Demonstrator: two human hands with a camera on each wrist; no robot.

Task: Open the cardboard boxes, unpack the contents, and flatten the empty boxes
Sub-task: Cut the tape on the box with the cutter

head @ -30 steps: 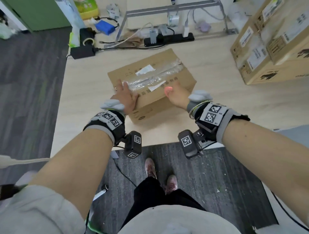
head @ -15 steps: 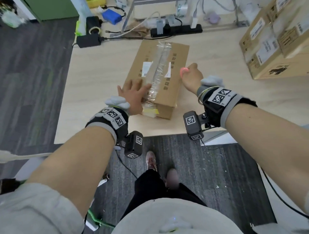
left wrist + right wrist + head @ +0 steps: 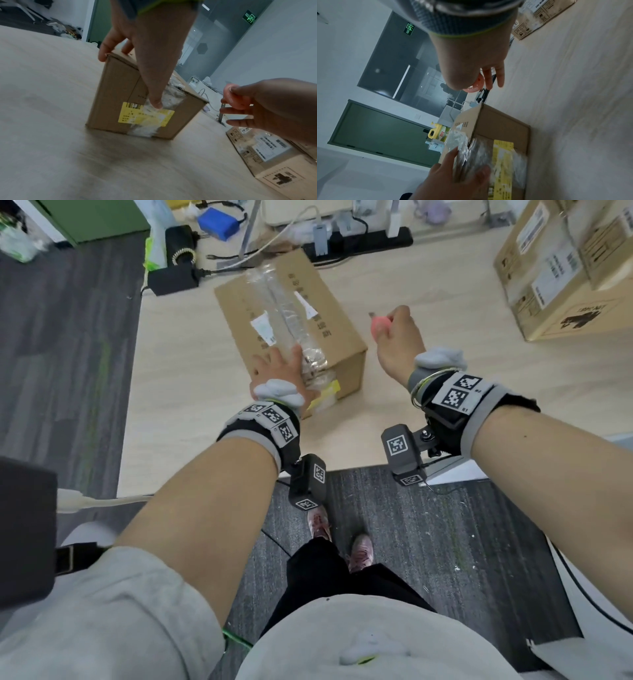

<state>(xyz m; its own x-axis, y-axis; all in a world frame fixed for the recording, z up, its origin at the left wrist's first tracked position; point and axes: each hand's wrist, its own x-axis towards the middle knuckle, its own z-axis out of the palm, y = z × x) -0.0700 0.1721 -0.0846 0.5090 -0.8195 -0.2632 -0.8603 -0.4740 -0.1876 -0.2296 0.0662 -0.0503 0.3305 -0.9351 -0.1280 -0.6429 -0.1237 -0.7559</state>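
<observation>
One box [image 3: 291, 326] turned further, left hand [image 3: 277, 368] flat atop, right hand [image 3: 399, 337] gripping pink cutter [image 3: 378, 325]

A brown cardboard box [image 3: 291, 326] sits closed on the pale wood counter [image 3: 191, 392], turned at an angle to the near edge. Crinkled clear tape [image 3: 284, 302] runs along the top seam and down the near end, over a yellow label [image 3: 145, 115] stuck there. White stickers and printed characters mark the lid. Off to the right, well apart, larger cardboard boxes [image 3: 565, 268] stand stacked and sealed, carrying white labels and black printed symbols.
</observation>
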